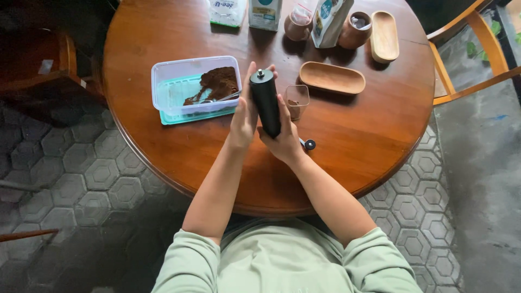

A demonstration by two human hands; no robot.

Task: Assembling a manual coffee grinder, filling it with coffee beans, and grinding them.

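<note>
Both hands hold a black grinder [265,102] upright over the middle of the round wooden table [374,135]. The left hand [243,116] wraps its upper body, fingers curled together around it. The right hand [282,138] grips the lower part, fingers closed on it. A small clear cup [297,101] stands just behind the right hand. A crank handle with a dark knob [309,144], as far as I can tell, lies by the right wrist. Toward the left edge sits a clear plastic box [179,81] with brown grounds [218,82]. A wooden tray [332,77] lies near the cup.
</note>
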